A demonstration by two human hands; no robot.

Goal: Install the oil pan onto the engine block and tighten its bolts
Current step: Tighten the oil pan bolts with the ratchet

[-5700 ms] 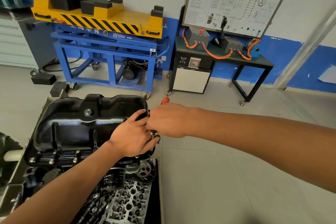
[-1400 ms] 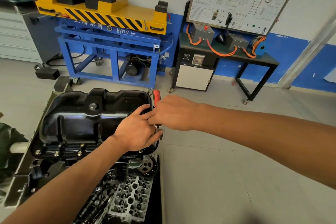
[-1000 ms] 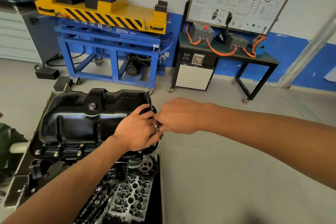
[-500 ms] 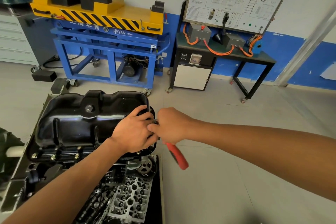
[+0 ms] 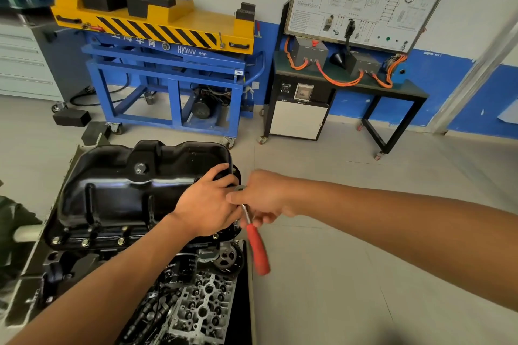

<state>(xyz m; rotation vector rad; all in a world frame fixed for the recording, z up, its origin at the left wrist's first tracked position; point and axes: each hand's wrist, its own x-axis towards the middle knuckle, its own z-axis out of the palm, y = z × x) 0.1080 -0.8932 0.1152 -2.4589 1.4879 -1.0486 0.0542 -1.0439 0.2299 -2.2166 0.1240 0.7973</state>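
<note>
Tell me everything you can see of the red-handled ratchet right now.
The ratchet has a red grip, plastic or rubber by its look, and a slim bright metal shank. Its head is hidden between the hands at the right end of the oil pan. The right hand grips the shank above the grip; the left hand, fingers curled on the pan, lies alongside. The handle slants down towards the camera, free above the floor.

Right hand (image 5: 263, 199) swung red-handled ratchet (image 5: 259, 252) round, handle now toward camera.
</note>
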